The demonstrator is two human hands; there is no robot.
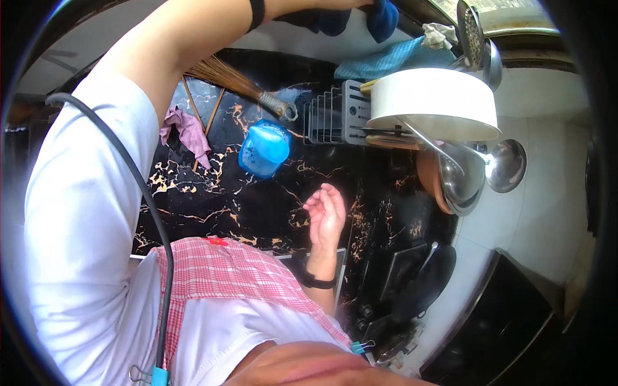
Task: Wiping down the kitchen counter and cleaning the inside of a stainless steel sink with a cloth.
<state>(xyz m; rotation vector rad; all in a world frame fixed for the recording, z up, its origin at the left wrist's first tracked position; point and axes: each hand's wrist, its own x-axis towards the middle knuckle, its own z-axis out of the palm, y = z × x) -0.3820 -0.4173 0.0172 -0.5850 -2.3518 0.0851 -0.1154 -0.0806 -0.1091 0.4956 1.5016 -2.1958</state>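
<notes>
My left arm reaches up over the black marble-patterned counter (270, 202). My left hand (355, 4) is mostly cut off at the top edge, beside a dark blue cloth (383, 20); its grip is hidden. Above the counter, my right hand (327, 214) is held up with loosely curled fingers and nothing in it. A translucent blue plastic container (264, 148) stands on the counter up and to the left of that hand. Left of the container, a pink cloth (187, 132) lies across thin sticks (215, 113). A straw hand broom (231, 82) lies behind them.
A grey dish rack (356, 112) holds a large white pot (432, 99) at the right, with steel ladles (506, 165) and a brown bowl (429, 176) close by. A skimmer (470, 34) and a light blue cloth (396, 58) are behind. A black pan (425, 284) is at lower right.
</notes>
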